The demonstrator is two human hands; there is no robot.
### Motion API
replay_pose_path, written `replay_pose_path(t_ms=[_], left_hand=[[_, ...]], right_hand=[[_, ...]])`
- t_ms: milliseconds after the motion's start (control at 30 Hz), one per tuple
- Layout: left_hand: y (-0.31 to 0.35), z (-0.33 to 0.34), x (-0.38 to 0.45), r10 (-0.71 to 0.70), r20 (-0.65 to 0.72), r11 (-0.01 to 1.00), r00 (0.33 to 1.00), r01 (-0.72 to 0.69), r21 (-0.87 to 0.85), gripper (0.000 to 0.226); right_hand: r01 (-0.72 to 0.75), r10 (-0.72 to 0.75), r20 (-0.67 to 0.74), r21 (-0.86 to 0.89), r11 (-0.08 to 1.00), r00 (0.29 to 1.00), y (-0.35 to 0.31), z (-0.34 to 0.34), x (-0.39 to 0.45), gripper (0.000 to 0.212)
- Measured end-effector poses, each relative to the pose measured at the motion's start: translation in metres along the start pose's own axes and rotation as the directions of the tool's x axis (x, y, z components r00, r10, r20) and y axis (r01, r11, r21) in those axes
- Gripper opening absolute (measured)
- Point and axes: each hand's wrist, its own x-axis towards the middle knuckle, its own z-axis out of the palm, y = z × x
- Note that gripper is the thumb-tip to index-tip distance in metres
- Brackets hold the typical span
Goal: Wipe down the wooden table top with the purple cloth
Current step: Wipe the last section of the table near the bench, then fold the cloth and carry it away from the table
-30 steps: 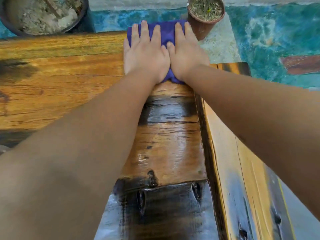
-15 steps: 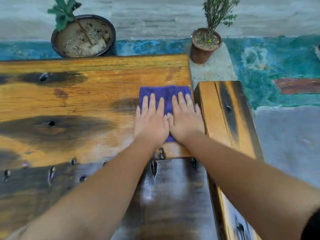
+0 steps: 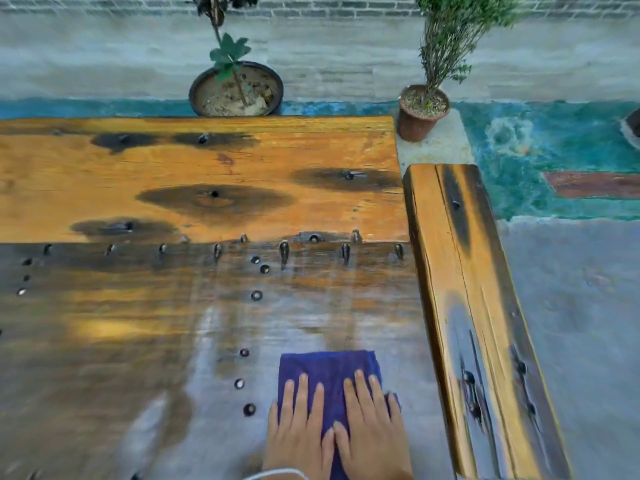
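Outdoors by a brick wall, the wooden table top (image 3: 207, 188) carries the purple cloth (image 3: 329, 370) under the left hand (image 3: 298, 434) and right hand (image 3: 370, 431), both flat with fingers straight, probably to spread pressure evenly.

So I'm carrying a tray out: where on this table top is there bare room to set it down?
Nearly the whole wooden table top is bare: everything left of the purple cloth and all the far boards up to the edge by the two pots. Only the near right corner is taken, where the left hand and right hand press the cloth.
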Motion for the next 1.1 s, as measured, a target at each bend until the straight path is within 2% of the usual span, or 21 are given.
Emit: replay_pose_path(t_ms=[100, 167, 233, 333, 433, 633, 733, 833, 933, 1033, 1100], left_hand=[[-0.008, -0.012, -0.009, 0.043, 0.04, 0.999, 0.998, -0.044, 0.022, 0.07], [-0.02, -0.024, 0.0, 0.068, 0.047, 0.996, 0.997, -0.07, 0.049, 0.069], [-0.032, -0.032, 0.003, 0.071, 0.042, 0.993, 0.997, -0.074, 0.087, 0.066], [-0.044, -0.036, 0.01, 0.057, 0.096, 0.99, 0.994, -0.068, 0.122, 0.055], [-0.048, -0.039, 0.014, 0.067, 0.084, 0.996, 0.994, -0.072, 0.052, 0.039], [-0.053, -0.044, 0.007, 0.121, 0.069, 0.98, 0.99, -0.108, -0.166, 0.006], [-0.054, -0.047, 0.002, 0.121, 0.091, 0.947, 0.988, -0.088, -0.308, 0.009], [-0.058, -0.052, 0.003, 0.061, 0.038, 0.893, 0.997, -0.038, -0.448, 0.01], [-0.063, -0.065, 0.019, 0.007, 0.012, 0.875, 1.0, 0.0, -0.484, 0.018], [-0.065, -0.071, 0.042, -0.053, -0.005, 0.875, 0.999, 0.043, -0.482, 0.018], [-0.067, -0.07, 0.056, -0.107, 0.037, 0.879, 0.994, 0.112, -0.463, 0.013]], right_hand=[[0.012, -0.01, 0.043, -0.041, 0.999, 0.999, 0.001, -0.007, -0.009, 0.063], [0.082, -0.079, 0.066, -0.046, 0.996, 0.995, 0.012, -0.015, 0.0, 0.062], [0.138, -0.133, 0.065, -0.076, 0.988, 0.989, 0.022, -0.023, 0.003, 0.061], [0.152, -0.14, 0.127, -0.09, 0.984, 0.982, 0.031, -0.031, 0.013, 0.063], [0.195, -0.171, 0.214, -0.094, 0.976, 0.962, 0.037, -0.032, 0.021, 0.053], [0.252, -0.251, 0.183, 0.023, 0.968, 0.95, 0.054, -0.031, 0.011, 0.021], [0.266, -0.272, 0.181, 0.058, 0.962, 0.945, 0.057, -0.035, 0.005, 0.012], [0.16, -0.214, 0.218, 0.243, 0.957, 0.952, 0.058, -0.043, 0.002, 0.006], [-0.023, -0.06, 0.195, 0.397, 0.917, 0.979, 0.059, -0.055, 0.017, 0.006], [-0.173, 0.078, 0.208, 0.489, 0.855, 0.975, 0.058, -0.06, 0.044, 0.017], [-0.23, 0.139, 0.22, 0.474, 0.85, 0.966, 0.057, -0.058, 0.06, 0.031]])
